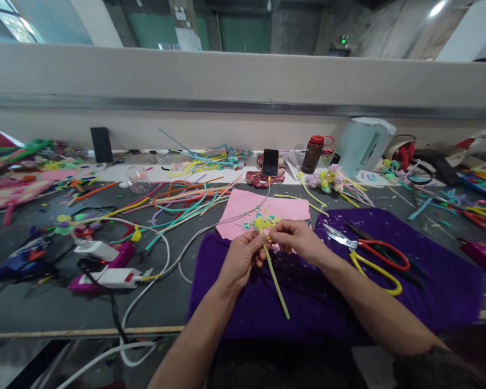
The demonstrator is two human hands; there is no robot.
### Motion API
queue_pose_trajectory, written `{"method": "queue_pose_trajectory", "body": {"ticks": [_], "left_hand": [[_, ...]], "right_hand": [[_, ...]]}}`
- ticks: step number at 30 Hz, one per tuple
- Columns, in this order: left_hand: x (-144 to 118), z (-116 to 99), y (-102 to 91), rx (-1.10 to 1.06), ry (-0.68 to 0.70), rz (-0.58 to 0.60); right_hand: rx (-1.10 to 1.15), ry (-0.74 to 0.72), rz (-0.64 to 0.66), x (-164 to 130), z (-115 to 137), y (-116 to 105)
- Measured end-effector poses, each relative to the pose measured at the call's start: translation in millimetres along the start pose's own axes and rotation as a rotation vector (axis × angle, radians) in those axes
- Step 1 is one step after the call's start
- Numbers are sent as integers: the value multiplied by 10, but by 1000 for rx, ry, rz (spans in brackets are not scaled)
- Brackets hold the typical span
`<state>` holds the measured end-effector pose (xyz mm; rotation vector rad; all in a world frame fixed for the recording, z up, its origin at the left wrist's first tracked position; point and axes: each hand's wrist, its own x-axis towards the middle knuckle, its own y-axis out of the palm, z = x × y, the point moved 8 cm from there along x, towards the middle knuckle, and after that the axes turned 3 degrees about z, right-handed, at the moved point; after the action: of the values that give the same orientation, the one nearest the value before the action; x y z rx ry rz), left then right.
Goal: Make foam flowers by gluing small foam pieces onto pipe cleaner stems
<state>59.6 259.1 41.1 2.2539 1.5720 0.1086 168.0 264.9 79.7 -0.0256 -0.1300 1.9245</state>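
A yellow pipe-cleaner flower (263, 222) on a long yellow-green stem (277, 286) is held upright in front of me, its stem slanting down over the purple cloth (222, 275). My left hand (245, 256) pinches it just below the yellow head. Close against its right side, my right hand (294, 240) has thumb and forefinger pressed together at the base of the head; whatever small piece they grip is hidden. Behind the hands lies a pink sheet (235, 210) with small yellow and teal bits. Scissors (372, 256) with red and yellow handles rest on the cloth to the right.
A phone (270, 163) stands at the back, a cable attached. Beside it are a brown bottle (312, 154) and a pale kettle (364, 146). To the left lie loose pipe cleaners (186, 197), a power strip (101, 270) and white cables. Pipe-cleaner flowers (336, 181) lie back right.
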Motion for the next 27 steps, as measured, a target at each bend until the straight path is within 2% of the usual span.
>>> {"method": "queue_pose_trajectory", "body": {"ticks": [5,27], "left_hand": [[-36,-43,16,73,51,-26],[-36,-15,73,170,8,13]], "right_hand": [[114,48,-109,16,-51,-134],[42,-4,-176,-8,-1,-147]]}}
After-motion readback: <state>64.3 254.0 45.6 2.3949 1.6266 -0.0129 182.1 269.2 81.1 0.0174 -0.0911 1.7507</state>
